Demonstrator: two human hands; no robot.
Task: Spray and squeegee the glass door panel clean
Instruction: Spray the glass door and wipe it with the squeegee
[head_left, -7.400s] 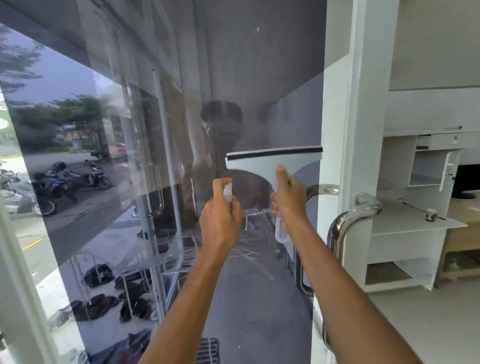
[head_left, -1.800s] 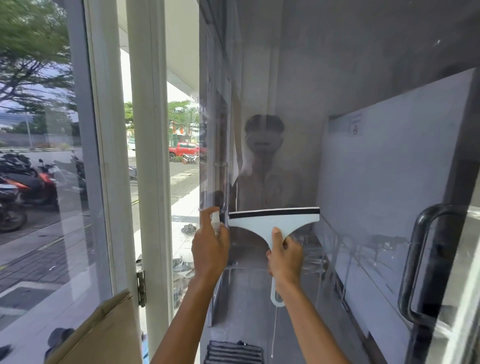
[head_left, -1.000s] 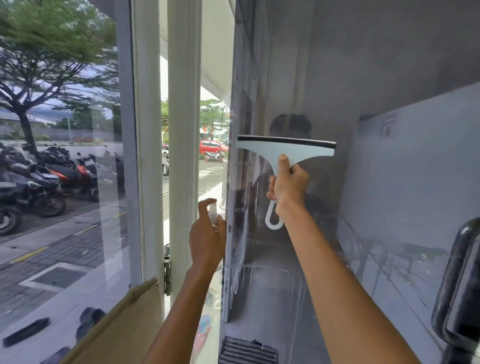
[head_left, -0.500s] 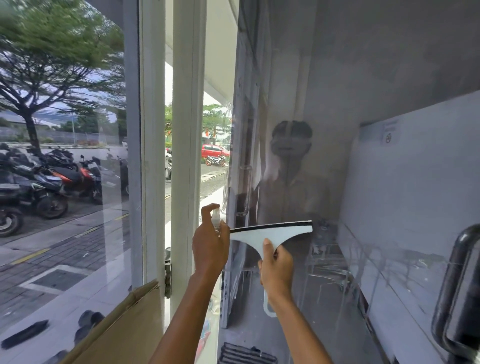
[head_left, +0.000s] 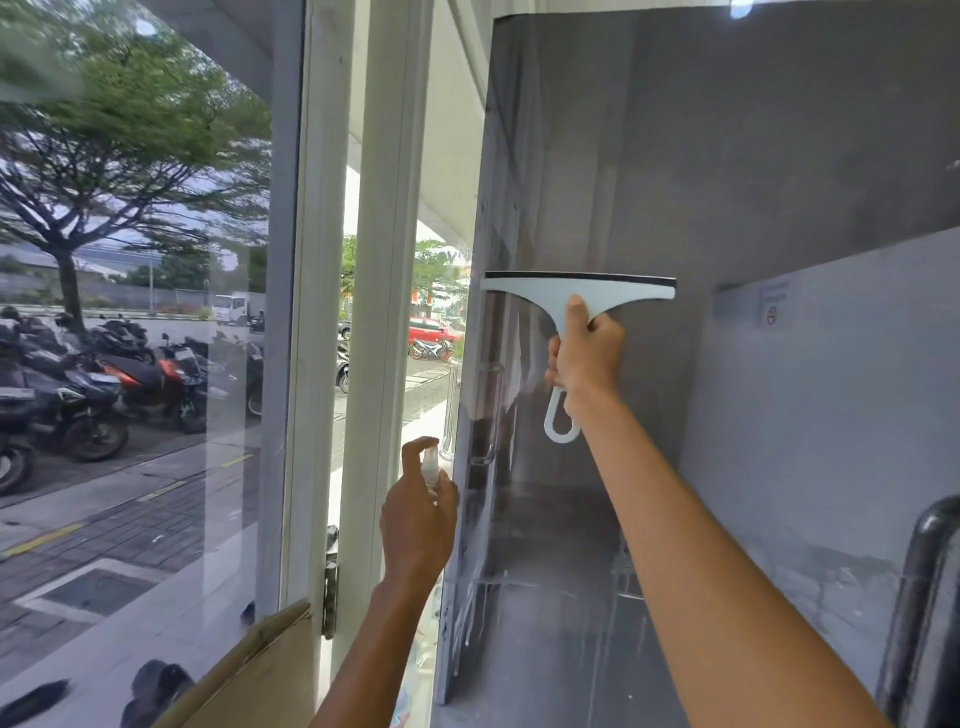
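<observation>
Since the frame half a second earlier, the white plastic squeegee with the black rubber blade (head_left: 576, 291) has gone up the tinted glass door panel (head_left: 727, 156). It is now well above the left hand (head_left: 415, 525) instead of level with it. The blade lies level, its left tip right at the panel's left edge; whether the rubber touches the glass I cannot tell. The right hand (head_left: 587, 353) is closed round the squeegee's neck, and the loop end of the handle hangs free below the wrist. The left hand is curled round a small clear spray bottle (head_left: 430, 470), forefinger arched over the nozzle, held low and just left of the panel's edge.

This looks like the top of a downward pull. To do it well, press the rubber evenly along its whole length and keep the blade level. Draw straight down in one pass, and overlap the neighbouring strip so the streaks lower on the glass get taken up
</observation>
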